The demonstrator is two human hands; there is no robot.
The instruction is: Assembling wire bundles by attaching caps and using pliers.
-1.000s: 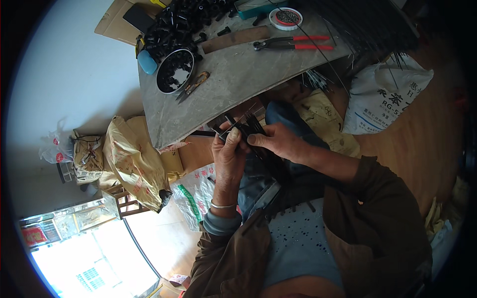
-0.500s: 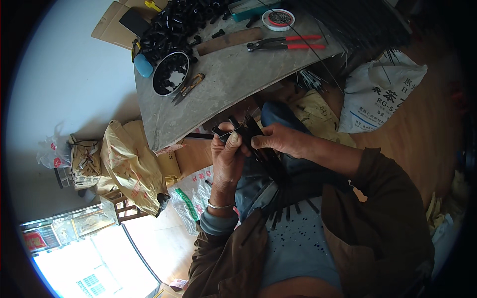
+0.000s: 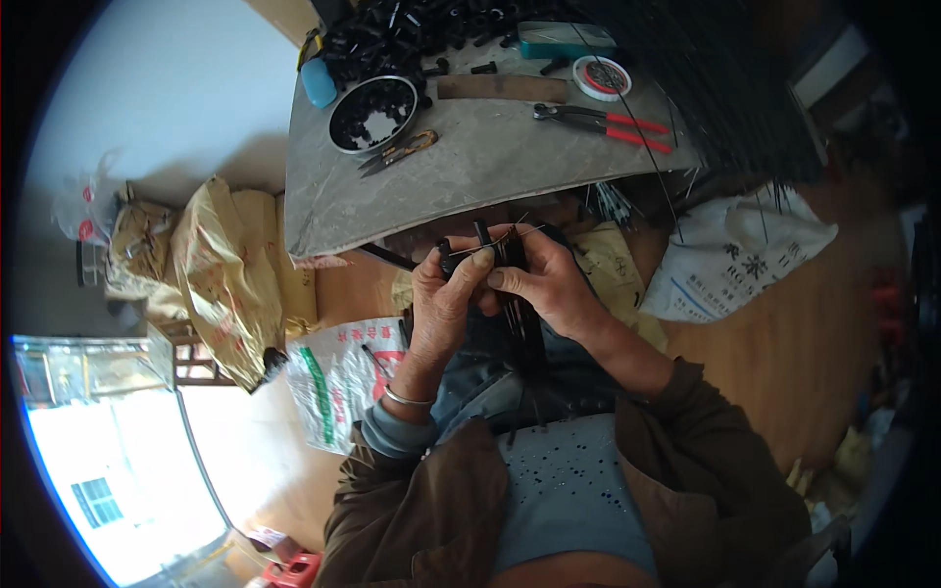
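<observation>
In front of my lap, just beyond the table's near edge, my two hands are close together. My left hand (image 3: 443,299) is closed, thumb pressed down, on a short black tubular piece (image 3: 447,261); a thin light wire-like strand (image 3: 473,249) runs past the thumb. Another short black rod end (image 3: 481,231) sticks up between the hands. My right hand (image 3: 551,292) is closed around a bundle of slim black rods (image 3: 521,333) that hangs down toward my lap, its thumb pointing at the left fingers. Fine tips poke out above the right fingers. The fingers partly hide where the pieces meet.
On the grey table (image 3: 323,211) are a bowl of small black parts (image 3: 373,116), scissors (image 3: 400,153), red-handled pincers (image 3: 603,125), a brown strip (image 3: 502,89), a round tub (image 3: 602,77) and heaped black fittings (image 3: 412,39). Long dark rods (image 3: 725,88) overhang at right, above a white sack (image 3: 740,257).
The view has shifted, so the table sits differently in it. My right hand has turned more upright, its fingers now wrapped behind the rod bundle, close against the left hand.
</observation>
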